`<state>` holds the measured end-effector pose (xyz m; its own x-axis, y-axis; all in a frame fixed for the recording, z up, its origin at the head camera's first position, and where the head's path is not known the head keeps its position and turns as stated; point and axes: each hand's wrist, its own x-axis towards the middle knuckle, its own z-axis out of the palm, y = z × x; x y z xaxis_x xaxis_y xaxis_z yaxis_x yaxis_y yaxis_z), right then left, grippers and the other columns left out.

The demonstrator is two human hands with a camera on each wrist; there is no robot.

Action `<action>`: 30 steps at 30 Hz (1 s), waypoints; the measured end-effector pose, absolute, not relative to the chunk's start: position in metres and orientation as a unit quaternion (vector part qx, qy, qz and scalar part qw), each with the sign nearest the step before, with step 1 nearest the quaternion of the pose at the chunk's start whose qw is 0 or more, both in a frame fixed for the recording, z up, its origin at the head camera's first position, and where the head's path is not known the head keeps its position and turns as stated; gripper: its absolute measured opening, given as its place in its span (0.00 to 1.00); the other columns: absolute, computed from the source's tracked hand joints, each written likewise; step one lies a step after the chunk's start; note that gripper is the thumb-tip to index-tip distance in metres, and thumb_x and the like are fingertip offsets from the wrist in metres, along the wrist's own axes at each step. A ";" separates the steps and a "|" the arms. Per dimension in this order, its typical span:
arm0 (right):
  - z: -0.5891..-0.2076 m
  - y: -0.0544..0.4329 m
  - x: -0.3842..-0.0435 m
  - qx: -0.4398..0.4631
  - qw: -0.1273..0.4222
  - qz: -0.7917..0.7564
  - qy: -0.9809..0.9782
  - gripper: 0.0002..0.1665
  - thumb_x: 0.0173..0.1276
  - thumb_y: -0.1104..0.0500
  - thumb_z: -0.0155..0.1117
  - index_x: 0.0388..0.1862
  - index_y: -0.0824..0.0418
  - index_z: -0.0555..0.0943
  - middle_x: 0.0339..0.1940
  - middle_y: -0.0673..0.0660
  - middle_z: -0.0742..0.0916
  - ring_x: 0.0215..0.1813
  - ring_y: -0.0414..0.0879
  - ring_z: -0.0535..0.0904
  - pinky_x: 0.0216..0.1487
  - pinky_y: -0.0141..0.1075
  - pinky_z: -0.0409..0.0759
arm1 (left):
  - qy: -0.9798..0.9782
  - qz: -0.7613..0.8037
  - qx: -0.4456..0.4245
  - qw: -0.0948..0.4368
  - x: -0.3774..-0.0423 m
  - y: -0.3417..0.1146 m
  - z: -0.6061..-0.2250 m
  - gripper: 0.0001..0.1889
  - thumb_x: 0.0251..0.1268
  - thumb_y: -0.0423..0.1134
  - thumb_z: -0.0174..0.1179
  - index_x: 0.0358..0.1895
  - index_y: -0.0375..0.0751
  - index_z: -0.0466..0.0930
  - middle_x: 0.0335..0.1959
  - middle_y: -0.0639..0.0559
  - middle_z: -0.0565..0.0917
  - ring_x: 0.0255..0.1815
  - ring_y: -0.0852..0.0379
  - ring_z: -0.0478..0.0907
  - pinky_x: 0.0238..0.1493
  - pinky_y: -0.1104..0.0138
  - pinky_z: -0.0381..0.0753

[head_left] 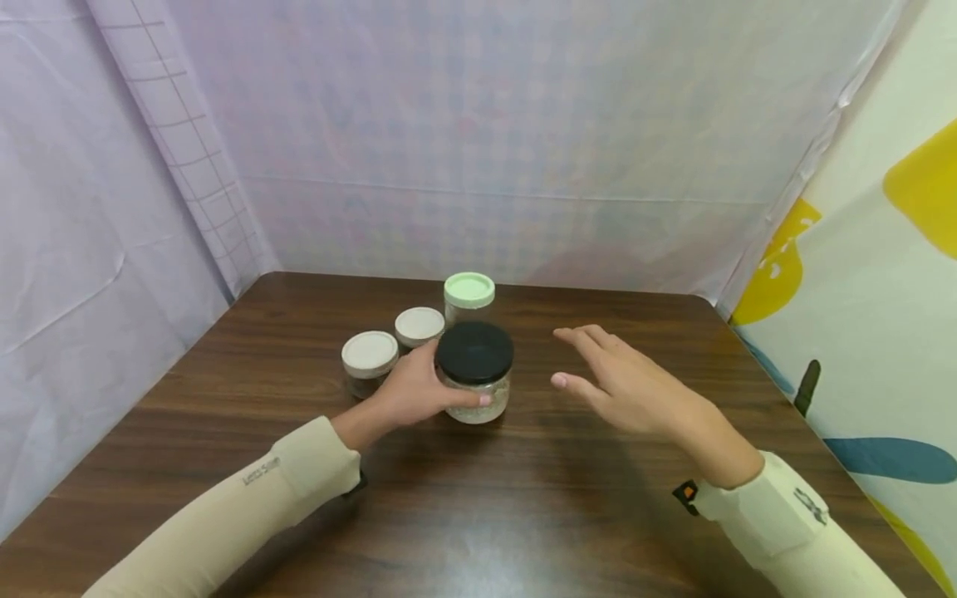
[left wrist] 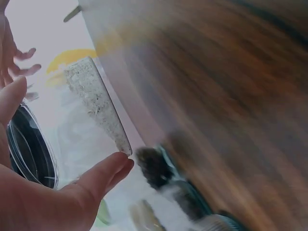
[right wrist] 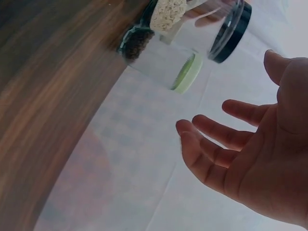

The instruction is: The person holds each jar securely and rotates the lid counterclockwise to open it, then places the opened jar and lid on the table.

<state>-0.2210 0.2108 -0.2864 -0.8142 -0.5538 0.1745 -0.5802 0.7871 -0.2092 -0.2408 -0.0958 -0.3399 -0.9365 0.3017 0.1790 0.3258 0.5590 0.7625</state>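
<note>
Fingers (left wrist: 100, 178) of the left hand (head_left: 419, 389) grip a black-lidded jar (head_left: 475, 364) near 3 jars (head_left: 370, 354); the right hand (head_left: 628, 386) has fingers spread.

A head-worn camera looks forward and down over a brown wood-grain table (head_left: 478, 498). From close in, the tilted left-wrist view peers past the left hand (left wrist: 62, 204) at a clear, black-lidded round jar (left wrist: 96, 98); the right-wrist view, also tilted, faces the same jar from farther off, past the right hand (right wrist: 267, 154). All three share jar and table.

cream sleeves (head_left: 224, 523) | dark lettering (head_left: 261, 471) | black wrist piece (head_left: 686, 502), orange patch (head_left: 689, 492)
</note>
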 end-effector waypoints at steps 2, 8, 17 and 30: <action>-0.282 0.207 -0.221 0.300 0.059 0.118 -0.945 0.46 0.75 0.26 0.42 0.81 0.51 0.57 0.76 0.57 0.68 0.73 0.58 0.70 0.68 0.58 0.72 | -0.884 -0.429 -0.186 0.010 -0.239 -0.088 -0.336 0.44 0.41 0.61 0.80 0.65 0.54 0.73 0.55 0.58 0.83 0.58 0.55 0.81 0.60 0.52 0.79; -0.265 0.193 -0.218 0.302 0.075 0.087 -0.946 0.50 0.70 0.21 0.41 0.82 0.47 0.56 0.75 0.55 0.69 0.68 0.56 0.75 0.59 0.55 0.79 | -0.885 -0.415 -0.212 -0.009 -0.230 -0.065 -0.326 0.46 0.43 0.60 0.80 0.65 0.46 0.71 0.53 0.55 0.83 0.52 0.56 0.83 0.53 0.55 0.82; -0.247 0.172 -0.213 0.315 0.067 0.014 -0.947 0.57 0.61 0.13 0.39 0.81 0.41 0.58 0.73 0.52 0.70 0.63 0.54 0.76 0.51 0.53 0.82 | -0.880 -0.409 -0.242 -0.006 -0.223 -0.037 -0.317 0.51 0.42 0.64 0.78 0.67 0.42 0.67 0.55 0.51 0.82 0.49 0.56 0.84 0.49 0.61 0.83; -0.237 0.162 -0.213 0.317 0.063 -0.033 -0.946 0.49 0.66 0.21 0.48 0.78 0.45 0.64 0.57 0.55 0.77 0.43 0.49 0.79 0.39 0.44 0.81 | -0.883 -0.402 -0.243 -0.005 -0.220 -0.024 -0.315 0.54 0.44 0.66 0.76 0.72 0.44 0.62 0.63 0.49 0.77 0.54 0.54 0.82 0.53 0.60 0.83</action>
<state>-0.2135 0.1622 -0.2374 -0.7911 -0.6038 0.0983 -0.5955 0.7969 0.1021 -0.2198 -0.0241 -0.3154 -0.8822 0.4324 0.1866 0.4247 0.5592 0.7120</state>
